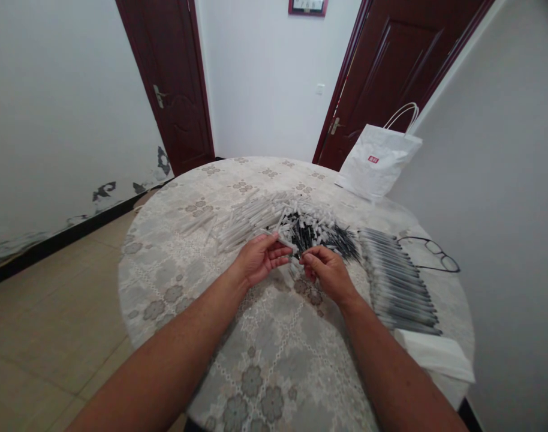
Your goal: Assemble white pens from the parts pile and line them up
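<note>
Left hand (259,259) is grasping a slim pale tube (288,243) between thumb and fingers, so is lying nearer it; the tube's long axis is running sideways, its free end pointing toward the right fingertips and slightly wearerward. Right hand (328,271) is bringing thumb and forefinger together just beside that end, contents impossible to tell; dark rods (345,242) are lying beyond its fingers, loose pale tubes (249,221) beyond the left's.

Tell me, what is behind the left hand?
Beyond the left hand, loose white tubes lie on the patterned tablecloth, with slender black pieces to their right and small white bits among those. Whatever the hand itself covers cannot be seen.
</note>
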The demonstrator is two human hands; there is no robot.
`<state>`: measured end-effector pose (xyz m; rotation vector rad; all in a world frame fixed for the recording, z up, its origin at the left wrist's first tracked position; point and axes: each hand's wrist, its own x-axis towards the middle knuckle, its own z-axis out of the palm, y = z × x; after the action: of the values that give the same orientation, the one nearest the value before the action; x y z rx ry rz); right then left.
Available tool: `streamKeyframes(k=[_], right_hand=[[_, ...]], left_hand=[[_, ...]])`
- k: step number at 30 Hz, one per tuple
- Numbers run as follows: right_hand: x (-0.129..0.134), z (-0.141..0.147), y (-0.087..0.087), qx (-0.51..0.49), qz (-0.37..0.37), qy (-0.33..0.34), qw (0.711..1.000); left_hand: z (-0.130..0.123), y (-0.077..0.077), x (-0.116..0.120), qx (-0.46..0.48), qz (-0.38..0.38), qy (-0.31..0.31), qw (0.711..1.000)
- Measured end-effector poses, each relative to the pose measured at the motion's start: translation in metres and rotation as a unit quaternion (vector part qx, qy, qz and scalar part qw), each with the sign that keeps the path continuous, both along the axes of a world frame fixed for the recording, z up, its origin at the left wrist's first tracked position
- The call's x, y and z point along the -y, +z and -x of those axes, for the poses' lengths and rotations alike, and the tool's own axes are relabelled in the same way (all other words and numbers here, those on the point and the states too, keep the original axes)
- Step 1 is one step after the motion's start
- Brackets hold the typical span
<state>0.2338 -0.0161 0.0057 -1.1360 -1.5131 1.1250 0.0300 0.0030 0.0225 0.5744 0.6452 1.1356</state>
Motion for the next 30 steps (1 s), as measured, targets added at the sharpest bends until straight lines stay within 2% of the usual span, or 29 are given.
streamKeyframes(k=[2,3,6,10,15,22,26,30], right_hand=[[-0.002,-0.002,-0.001,0.104,-0.069,-0.027,0.992],[-0.003,-0.004,-0.002,0.168,-0.114,-0.03,0.979],[-0.004,-0.004,-0.007,0.325,-0.222,-0.007,0.919],[-0.004,0.003,-0.016,0.425,-0.245,-0.017,0.871],[-0.005,0.021,-0.016,0.474,-0.263,-0.061,0.838],[-0.008,0.039,-0.014,0.528,-0.279,-0.055,0.8],[-0.007,0.04,-0.014,0.54,-0.273,-0.051,0.794],[-0.003,0.034,-0.011,0.536,-0.268,-0.002,0.8]], left_hand=[[0.002,0.0,-0.004,0.021,0.014,0.052,0.998],[0.003,0.0,-0.006,0.028,0.023,0.078,0.996],[0.005,0.0,-0.011,0.038,0.039,0.144,0.988],[0.006,0.001,-0.012,0.043,0.026,0.197,0.979],[0.009,-0.001,-0.014,0.036,0.007,0.229,0.973],[0.009,-0.004,-0.015,0.038,0.0,0.232,0.972],[0.009,-0.002,-0.014,0.038,0.002,0.229,0.973],[0.01,-0.003,-0.015,0.039,-0.001,0.228,0.973]])
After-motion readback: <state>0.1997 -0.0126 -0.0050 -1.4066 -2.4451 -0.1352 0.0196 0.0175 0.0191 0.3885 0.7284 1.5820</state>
